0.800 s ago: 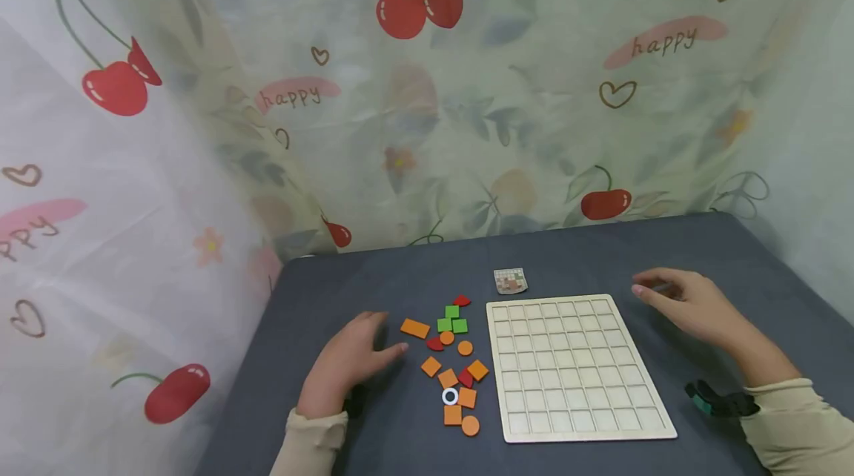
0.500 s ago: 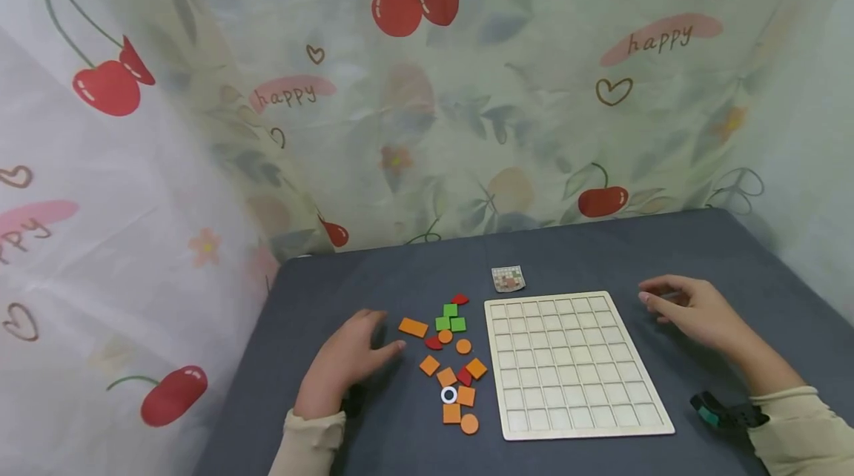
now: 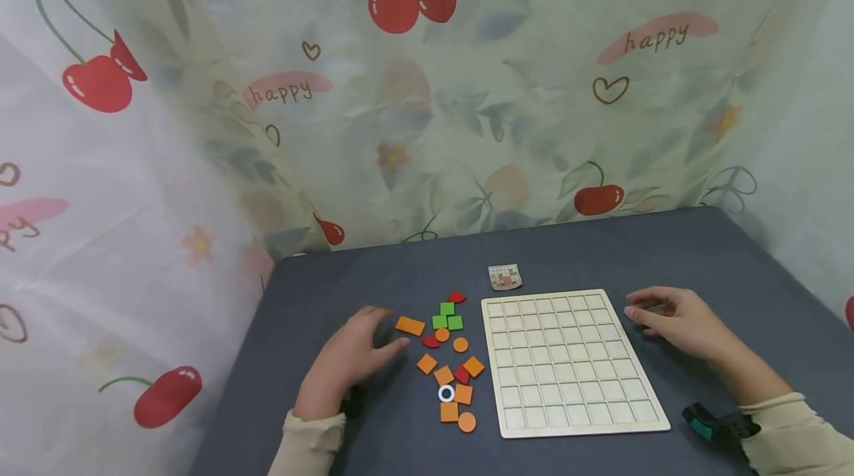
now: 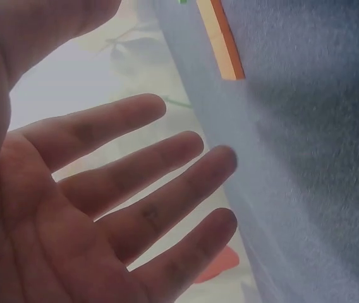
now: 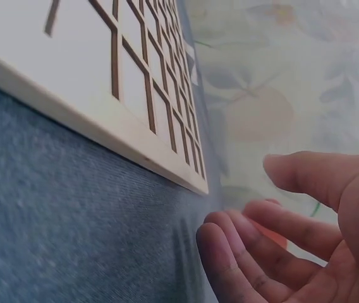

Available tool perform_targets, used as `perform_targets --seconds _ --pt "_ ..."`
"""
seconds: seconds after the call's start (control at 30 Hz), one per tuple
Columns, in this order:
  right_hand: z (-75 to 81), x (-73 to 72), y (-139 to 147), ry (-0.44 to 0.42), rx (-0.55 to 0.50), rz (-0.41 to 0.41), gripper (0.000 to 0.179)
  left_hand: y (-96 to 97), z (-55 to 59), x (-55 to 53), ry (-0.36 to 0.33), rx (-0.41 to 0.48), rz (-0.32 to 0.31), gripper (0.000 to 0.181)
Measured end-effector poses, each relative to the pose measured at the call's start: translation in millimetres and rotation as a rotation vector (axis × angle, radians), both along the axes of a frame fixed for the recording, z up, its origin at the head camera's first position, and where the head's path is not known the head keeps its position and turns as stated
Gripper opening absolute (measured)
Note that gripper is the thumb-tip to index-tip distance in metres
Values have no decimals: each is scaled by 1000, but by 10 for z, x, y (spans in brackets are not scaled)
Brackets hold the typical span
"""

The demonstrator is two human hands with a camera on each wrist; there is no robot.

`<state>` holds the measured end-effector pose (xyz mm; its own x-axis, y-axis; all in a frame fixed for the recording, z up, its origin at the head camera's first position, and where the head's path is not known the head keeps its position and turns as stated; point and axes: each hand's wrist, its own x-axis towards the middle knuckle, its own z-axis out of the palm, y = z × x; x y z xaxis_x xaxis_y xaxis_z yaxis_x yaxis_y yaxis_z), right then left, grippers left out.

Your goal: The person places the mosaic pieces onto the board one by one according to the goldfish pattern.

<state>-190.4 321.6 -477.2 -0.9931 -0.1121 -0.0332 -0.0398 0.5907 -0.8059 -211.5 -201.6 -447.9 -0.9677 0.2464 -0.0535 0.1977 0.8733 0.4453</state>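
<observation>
My left hand point(image 3: 353, 354) holds nothing, its fingers spread and straight in the left wrist view, just left of the scattered pieces. Nearest to it lies an orange rectangular block point(image 3: 410, 325), whose end also shows in the left wrist view point(image 4: 220, 41). Beside the right edge of a pale wooden grid board point(image 3: 574, 365) is my right hand point(image 3: 683, 320), with loosely bent fingers and nothing between them. Between left hand and board lie green squares point(image 3: 447, 308), orange squares point(image 3: 449, 412), orange discs point(image 3: 467, 422), red pieces point(image 3: 457, 297) and a white ring point(image 3: 446, 393).
A small printed card point(image 3: 505, 277) with a grid pattern lies behind the board on the dark grey tablecloth point(image 3: 373, 268). A curtain point(image 3: 460, 113) printed with cherries closes off the back and sides. A black strap point(image 3: 720, 424) sits at my right wrist.
My right hand shifts slightly left and down, closer to the board's edge. The left hand stays nearly still. The whole head view drifts a little; pieces and board keep their places.
</observation>
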Motion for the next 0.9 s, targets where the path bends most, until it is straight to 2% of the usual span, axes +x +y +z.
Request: perform_targets --seconds 0.23,0.43,0.73,0.9 --pt "-46 3 -45 -42 8 -3 59 44 -59 -4 0 7 -39 61" --pt "-60 16 -63 -35 -2 6 63 55 -74 1 -2 18 -67 60" --pt "-90 -2 -82 -37 16 7 56 93 -74 19 12 7 -70 58" --pt "-101 -35 -125 -52 21 -5 55 119 -75 13 -8 0 -67 58"
